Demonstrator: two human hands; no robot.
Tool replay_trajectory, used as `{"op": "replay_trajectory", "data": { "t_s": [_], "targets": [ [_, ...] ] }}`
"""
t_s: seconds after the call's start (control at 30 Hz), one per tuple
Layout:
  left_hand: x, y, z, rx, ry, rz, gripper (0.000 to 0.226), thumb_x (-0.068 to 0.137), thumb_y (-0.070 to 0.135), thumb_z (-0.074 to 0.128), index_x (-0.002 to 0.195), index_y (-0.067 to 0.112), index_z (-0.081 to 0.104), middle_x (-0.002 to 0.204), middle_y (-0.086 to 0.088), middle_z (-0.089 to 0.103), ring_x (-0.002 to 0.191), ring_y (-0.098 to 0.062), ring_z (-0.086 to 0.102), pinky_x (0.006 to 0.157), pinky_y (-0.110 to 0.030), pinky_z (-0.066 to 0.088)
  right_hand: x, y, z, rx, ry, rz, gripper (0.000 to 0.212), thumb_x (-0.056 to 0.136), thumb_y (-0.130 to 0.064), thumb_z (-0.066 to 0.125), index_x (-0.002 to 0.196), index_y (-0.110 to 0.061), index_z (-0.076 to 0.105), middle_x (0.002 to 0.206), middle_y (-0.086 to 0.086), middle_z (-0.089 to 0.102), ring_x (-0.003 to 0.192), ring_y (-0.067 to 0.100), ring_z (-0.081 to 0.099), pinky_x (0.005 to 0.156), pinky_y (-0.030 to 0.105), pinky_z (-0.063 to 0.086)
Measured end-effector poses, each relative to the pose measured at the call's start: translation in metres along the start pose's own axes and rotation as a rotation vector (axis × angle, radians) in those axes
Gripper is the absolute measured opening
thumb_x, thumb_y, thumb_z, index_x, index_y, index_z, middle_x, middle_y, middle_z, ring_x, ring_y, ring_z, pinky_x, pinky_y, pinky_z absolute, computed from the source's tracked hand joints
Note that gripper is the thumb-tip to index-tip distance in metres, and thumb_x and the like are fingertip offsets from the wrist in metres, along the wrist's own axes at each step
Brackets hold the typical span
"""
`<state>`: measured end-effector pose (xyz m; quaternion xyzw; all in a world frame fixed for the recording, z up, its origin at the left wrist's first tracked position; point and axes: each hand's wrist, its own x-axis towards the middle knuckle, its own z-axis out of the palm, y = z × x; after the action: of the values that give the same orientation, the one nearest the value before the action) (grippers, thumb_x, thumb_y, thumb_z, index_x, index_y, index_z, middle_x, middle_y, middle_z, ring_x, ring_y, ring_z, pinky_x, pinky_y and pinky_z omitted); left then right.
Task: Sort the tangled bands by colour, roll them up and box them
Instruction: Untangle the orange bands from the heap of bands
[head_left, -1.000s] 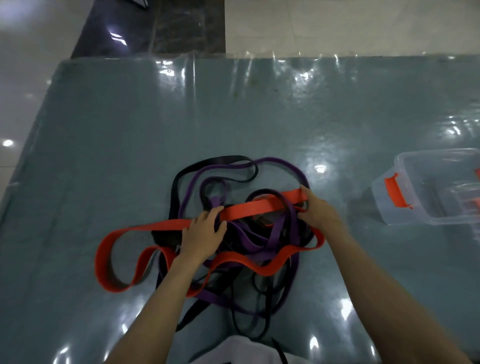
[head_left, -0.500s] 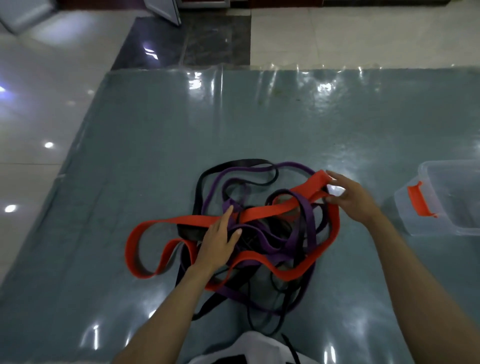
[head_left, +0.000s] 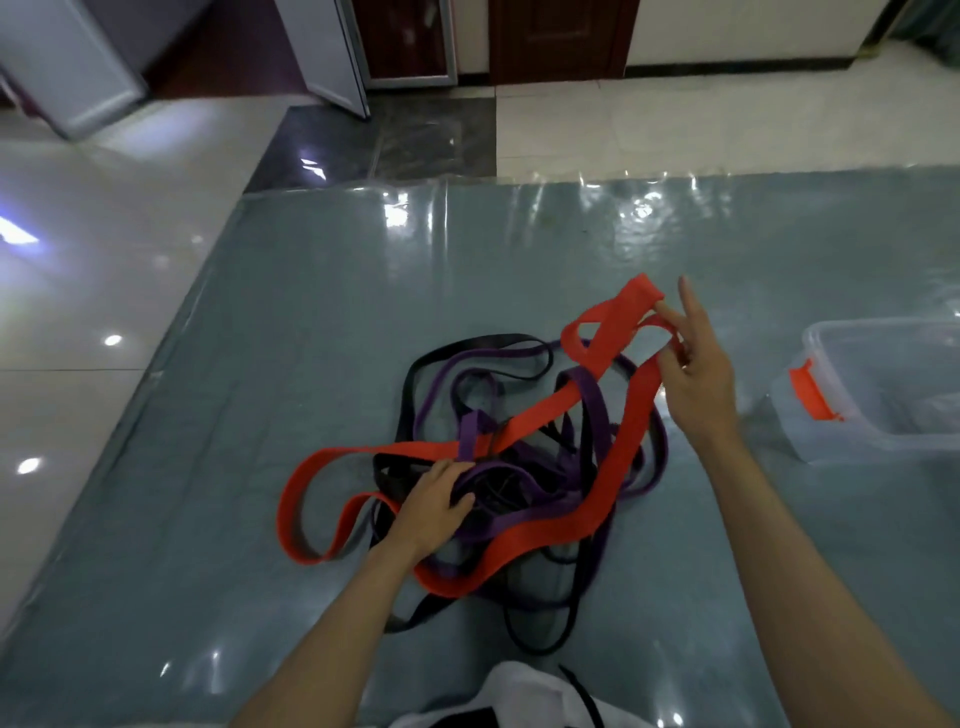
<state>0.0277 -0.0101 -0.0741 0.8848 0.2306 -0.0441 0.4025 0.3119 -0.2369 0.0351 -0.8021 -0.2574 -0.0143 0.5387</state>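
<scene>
I note my right hand (head_left: 693, 364) raised at right of centre, pinching one folded end of the red band (head_left: 613, 332) between thumb and curled fingers, the index finger standing straight and free above it. I judge the end is held up so the strap's run can be traced out of the heap. My left hand (head_left: 434, 506) sits low at centre, fingers curled into the tangle (head_left: 519, 467); I cannot tell exactly which strand they hold, though purple band (head_left: 589, 400) and black band (head_left: 467, 345) lie directly beneath them. I judge this hand anchors the heap against the pull. From the grip the red band descends leftward into the tangle, passes under a purple loop, and emerges as a wide loop at lower left. The clear box (head_left: 883, 395), orange latch facing the heap, stands well apart at the right edge on the blue-grey mat (head_left: 260, 364).
</scene>
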Motion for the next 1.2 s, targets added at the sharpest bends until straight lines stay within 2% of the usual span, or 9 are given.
{"op": "replay_trajectory", "data": {
  "t_s": [0.1, 0.2, 0.3, 0.43, 0.6, 0.73, 0.87, 1.03, 1.2],
  "targets": [
    [-0.007, 0.000, 0.000, -0.002, 0.003, -0.014, 0.046, 0.103, 0.018, 0.065, 0.147, 0.014, 0.056, 0.141, -0.002, 0.053, 0.133, -0.024, 0.052, 0.115, -0.041, 0.044, -0.019, 0.007, 0.004, -0.185, -0.103, -0.047, 0.094, 0.082, 0.000, 0.055, 0.158, -0.051, 0.033, 0.126, -0.023, 0.068, 0.065, -0.001, 0.057, 0.068, 0.006, 0.042],
    [-0.009, 0.000, -0.001, 0.023, 0.037, -0.004, 0.042, 0.103, 0.020, 0.066, 0.144, 0.014, 0.060, 0.138, 0.000, 0.056, 0.131, -0.019, 0.053, 0.113, -0.034, 0.044, -0.038, 0.024, 0.006, -0.278, -0.290, 0.063, 0.095, 0.080, 0.005, 0.062, 0.160, -0.040, 0.037, 0.139, -0.013, 0.064, 0.075, -0.004, 0.064, 0.080, 0.022, 0.048],
    [-0.008, 0.006, -0.006, 0.047, 0.078, 0.002, 0.037, 0.103, 0.029, 0.066, 0.138, 0.016, 0.065, 0.131, 0.004, 0.061, 0.124, -0.016, 0.057, 0.107, -0.031, 0.045, -0.058, 0.048, 0.005, -0.422, -0.560, 0.148, 0.082, 0.084, 0.008, 0.066, 0.158, -0.020, 0.044, 0.160, 0.004, 0.048, 0.138, 0.023, 0.057, 0.110, 0.023, 0.037],
    [-0.007, 0.010, -0.013, 0.029, 0.089, 0.026, 0.029, 0.102, 0.037, 0.067, 0.126, 0.022, 0.071, 0.120, 0.012, 0.066, 0.111, -0.009, 0.063, 0.100, -0.032, 0.050, -0.077, 0.072, 0.003, -0.597, -1.012, 0.363, 0.080, 0.094, -0.002, 0.064, 0.164, -0.018, 0.030, 0.171, 0.005, 0.027, 0.153, 0.025, 0.038, 0.120, 0.028, 0.030],
    [-0.014, 0.010, -0.017, -0.107, 0.110, 0.075, 0.021, 0.098, 0.046, 0.071, 0.110, 0.030, 0.077, 0.121, 0.025, 0.070, 0.117, 0.011, 0.059, 0.102, -0.018, 0.044, -0.073, 0.071, 0.010, -0.690, -0.843, 0.372, 0.055, 0.097, -0.020, 0.064, 0.150, -0.030, 0.055, 0.145, 0.009, 0.064, 0.127, 0.032, 0.063, 0.103, 0.035, 0.047],
    [-0.019, 0.008, -0.020, -0.248, 0.264, -0.012, 0.009, 0.104, 0.033, 0.066, 0.102, 0.030, 0.074, 0.100, 0.019, 0.076, 0.105, -0.005, 0.069, 0.091, -0.026, 0.054, -0.054, 0.061, 0.014, -0.704, -0.562, 0.221, 0.030, 0.096, -0.024, 0.065, 0.125, -0.029, 0.073, 0.114, 0.009, 0.077, 0.104, 0.035, 0.072, 0.084, 0.040, 0.055],
    [-0.019, -0.003, -0.025, -0.281, 0.447, -0.195, 0.010, 0.100, 0.015, 0.070, 0.108, 0.021, 0.068, 0.089, 0.008, 0.074, 0.088, -0.009, 0.072, 0.077, -0.031, 0.056, -0.040, 0.047, 0.033, -0.473, -0.456, 0.078, 0.020, 0.094, -0.011, 0.069, 0.109, -0.023, 0.077, 0.074, -0.008, 0.069, 0.068, 0.016, 0.066, 0.066, 0.029, 0.048],
    [-0.017, -0.027, -0.030, -0.134, 0.348, -0.360, 0.041, 0.084, 0.004, 0.083, 0.119, 0.017, 0.065, 0.091, 0.001, 0.068, 0.087, -0.021, 0.068, 0.078, -0.043, 0.058, -0.045, 0.039, 0.079, -0.306, -0.614, 0.056, 0.019, 0.097, -0.013, 0.068, 0.112, -0.021, 0.076, 0.095, -0.007, 0.079, 0.083, 0.011, 0.071, 0.080, 0.032, 0.057],
    [-0.015, -0.029, -0.022, 0.237, 0.200, -0.352, 0.070, 0.084, 0.025, 0.083, 0.148, 0.028, 0.054, 0.138, 0.001, 0.063, 0.122, -0.026, 0.062, 0.098, -0.049, 0.047, -0.078, 0.055, 0.109, -0.408, -0.771, 0.182, 0.029, 0.094, -0.011, 0.068, 0.123, -0.015, 0.072, 0.115, 0.005, 0.076, 0.106, 0.026, 0.070, 0.094, 0.044, 0.055]
  ]
}}
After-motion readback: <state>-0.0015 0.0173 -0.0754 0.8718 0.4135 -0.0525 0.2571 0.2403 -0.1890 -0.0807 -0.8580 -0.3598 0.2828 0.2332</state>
